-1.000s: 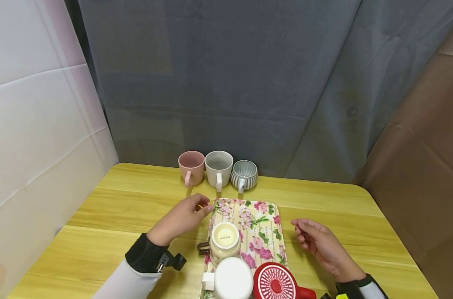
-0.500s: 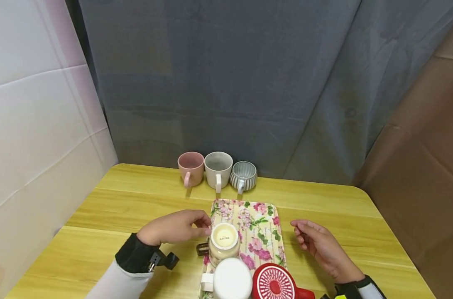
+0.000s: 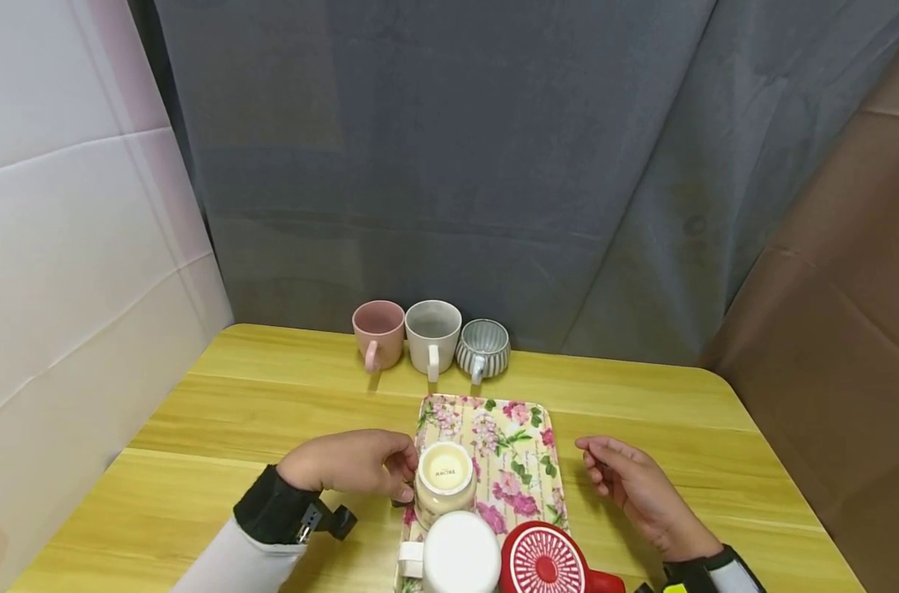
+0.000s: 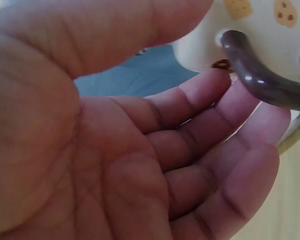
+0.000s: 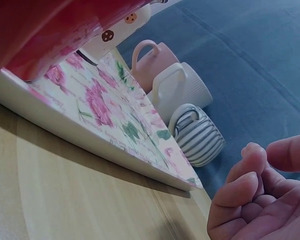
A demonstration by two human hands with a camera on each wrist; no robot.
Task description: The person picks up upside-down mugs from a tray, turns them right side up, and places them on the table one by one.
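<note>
A cream mug [image 3: 445, 482] stands upside down on the floral tray [image 3: 519, 441]. Its brown handle [image 4: 257, 80] points left. My left hand [image 3: 390, 468] reaches to that handle: the fingers [image 4: 215, 150] lie just under and behind it, slightly bent, and the thumb is above, beside the mug's wall [image 4: 270, 30]. They are not closed round it. My right hand [image 3: 606, 463] rests on the table to the right of the tray, fingers loosely curled [image 5: 250, 190], holding nothing.
On the tray's near end an upturned white mug [image 3: 460, 556] and a red mug [image 3: 545, 564] stand close together. A pink mug [image 3: 379, 332], a white mug [image 3: 433, 333] and a striped grey mug [image 3: 484, 347] line the table's back edge before a grey curtain.
My left hand has drawn back from the tray's far left corner to the cream mug's handle, which it now covers in the head view. The right hand has stayed put.
</note>
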